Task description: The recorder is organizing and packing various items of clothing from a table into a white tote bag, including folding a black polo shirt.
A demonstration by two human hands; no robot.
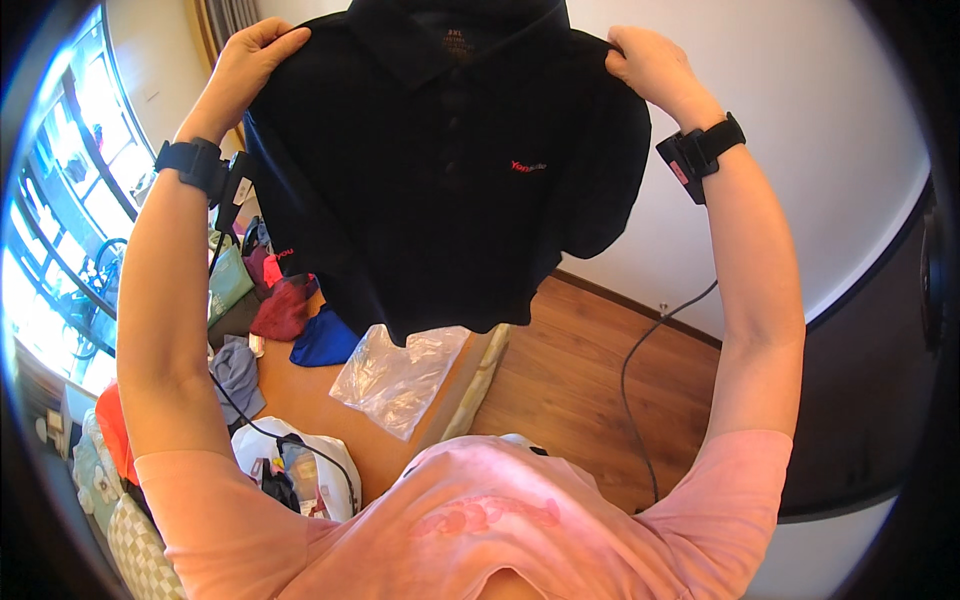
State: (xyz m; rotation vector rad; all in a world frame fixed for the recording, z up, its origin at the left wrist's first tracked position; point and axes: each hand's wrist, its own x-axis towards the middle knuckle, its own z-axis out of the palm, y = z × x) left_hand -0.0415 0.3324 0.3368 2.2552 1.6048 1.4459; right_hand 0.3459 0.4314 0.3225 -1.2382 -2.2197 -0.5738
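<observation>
A black short-sleeved polo shirt (450, 195) hangs spread out before me, its buttoned front and collar facing me. Small red and pale writing marks its chest and one sleeve. My left hand (259, 56) pinches one shoulder between thumb and fingers. The other shoulder is gripped by my right hand (649, 64), its fingers curled over the cloth. Below the hem, a clear plastic bag (405, 379) lies flat on a tan surface (311, 397). Beside it is a blue folded cloth (324, 341).
Heaped clothes, one a dark red garment (281, 311), lie at the left near the window. A white bag (337, 457) of mixed items stands near my body. Cables hang by both arms. At the right are a white wall (780, 97), wooden floor (577, 360) and a large dark panel (862, 375).
</observation>
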